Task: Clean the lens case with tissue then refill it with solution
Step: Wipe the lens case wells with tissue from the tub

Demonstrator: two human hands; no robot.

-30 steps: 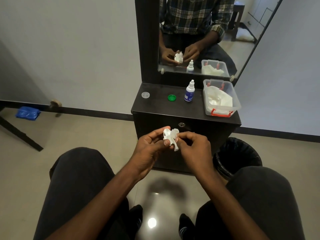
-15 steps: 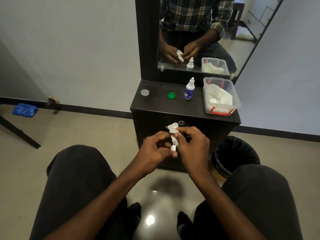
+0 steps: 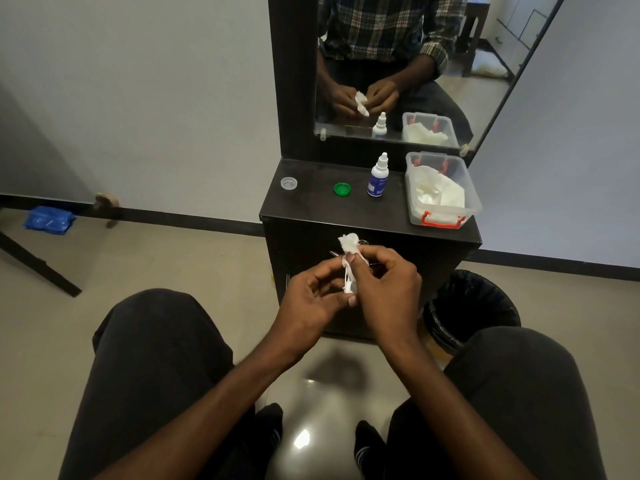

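Note:
In front of the cabinet, my left hand [image 3: 313,299] grips a small white lens case [image 3: 349,285], mostly hidden between my fingers. My right hand [image 3: 384,284] pinches a crumpled white tissue [image 3: 349,243] against the case, with the tissue's loose end sticking up above my thumb. On the black cabinet top [image 3: 311,213] stand a white and blue solution bottle [image 3: 378,176], a green cap [image 3: 342,189] and a clear cap [image 3: 289,183], all apart from my hands.
A clear plastic box [image 3: 443,188] with red latches holds white tissues at the cabinet's right end. A mirror [image 3: 398,64] stands behind it. A black-lined bin [image 3: 474,306] sits on the floor by my right knee. A blue packet [image 3: 48,220] lies far left.
Both hands have turned the case from flat to more upright, and the tissue now bunches above my right thumb. The hands stay close together at the same spot.

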